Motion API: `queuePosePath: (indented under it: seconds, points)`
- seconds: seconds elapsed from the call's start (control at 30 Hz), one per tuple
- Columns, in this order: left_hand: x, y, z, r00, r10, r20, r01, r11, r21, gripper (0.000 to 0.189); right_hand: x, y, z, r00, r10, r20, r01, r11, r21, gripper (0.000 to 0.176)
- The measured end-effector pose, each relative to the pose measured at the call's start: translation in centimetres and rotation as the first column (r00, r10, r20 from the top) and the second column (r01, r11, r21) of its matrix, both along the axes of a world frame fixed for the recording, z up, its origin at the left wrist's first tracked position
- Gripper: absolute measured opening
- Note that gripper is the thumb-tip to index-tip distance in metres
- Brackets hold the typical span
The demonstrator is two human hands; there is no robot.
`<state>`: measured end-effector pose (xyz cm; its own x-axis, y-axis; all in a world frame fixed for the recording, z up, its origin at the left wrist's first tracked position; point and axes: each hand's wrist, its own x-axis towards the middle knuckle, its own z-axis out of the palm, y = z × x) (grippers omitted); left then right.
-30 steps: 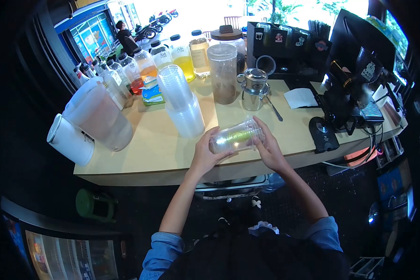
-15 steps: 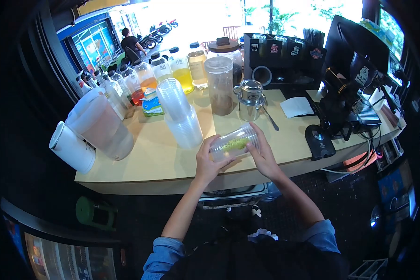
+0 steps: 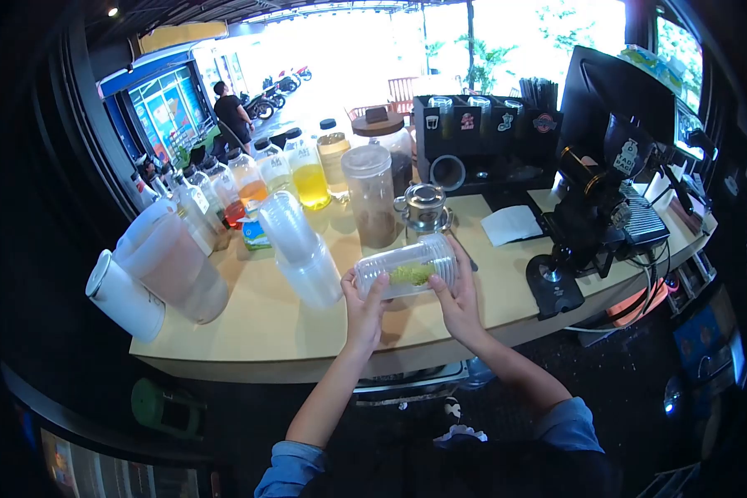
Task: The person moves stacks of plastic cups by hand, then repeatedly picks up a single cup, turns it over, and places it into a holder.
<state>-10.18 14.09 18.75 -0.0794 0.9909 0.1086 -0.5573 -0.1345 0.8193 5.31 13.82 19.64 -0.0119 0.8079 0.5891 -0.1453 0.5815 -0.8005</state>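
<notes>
Looking down from the head camera, little writing can be read: the labels on the row of bottles [image 3: 310,174] are too small, and the stickers on the black organiser [image 3: 481,137] are blurred.

Both hands hold one clear plastic cup [image 3: 407,267]. It lies on its side in the air, just above the near part of the counter [image 3: 266,324]. The left hand [image 3: 365,311] has its fingers curled around the cup's closed end, and the right hand [image 3: 458,303] grips the rim end. The cup is ribbed and see-through, with a green patch at its middle; I cannot tell whether that is print or contents.

On the counter:
- one stack of clear cups [image 3: 300,249], lying just left of the held cup
- two pale pitchers [image 3: 170,266] at the far left
- at least six bottles
- one tall jar [image 3: 372,199] with brown powder at the bottom
- one metal coffee filter [image 3: 424,207]
- one white napkin [image 3: 513,224]
</notes>
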Motion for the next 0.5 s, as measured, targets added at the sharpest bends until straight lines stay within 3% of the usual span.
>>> queuePosePath:
  seconds: [0.13,0.2,0.23,0.3,0.5]
  points:
    - [2.4,1.9,2.4,0.989,0.101,-0.11,-0.081,0.982,0.172,0.064,2.4,2.6,1.1,1.0,-0.016,0.009,0.016,0.997,0.072,0.064]
    - [3.7,3.1,5.1,0.891,0.328,-0.315,-0.164,0.878,0.449,0.067,4.2,4.6,3.0,0.984,-0.091,0.154,0.063,0.982,0.178,0.064]
    - [4.5,4.0,6.6,0.891,0.328,-0.313,-0.162,0.875,0.456,0.067,5.1,5.7,4.0,0.984,-0.094,0.153,0.065,0.98,0.186,0.064]
    - [6.0,6.3,9.3,0.864,0.434,-0.255,-0.229,0.791,0.568,0.069,7.1,8.0,6.5,0.984,0.066,0.168,-0.085,0.99,0.108,0.061]
    - [9.6,15.5,16.3,0.884,0.416,-0.215,-0.147,0.684,0.714,0.072,12.9,14.4,13.2,0.93,-0.05,0.363,0.028,0.997,0.065,0.061]
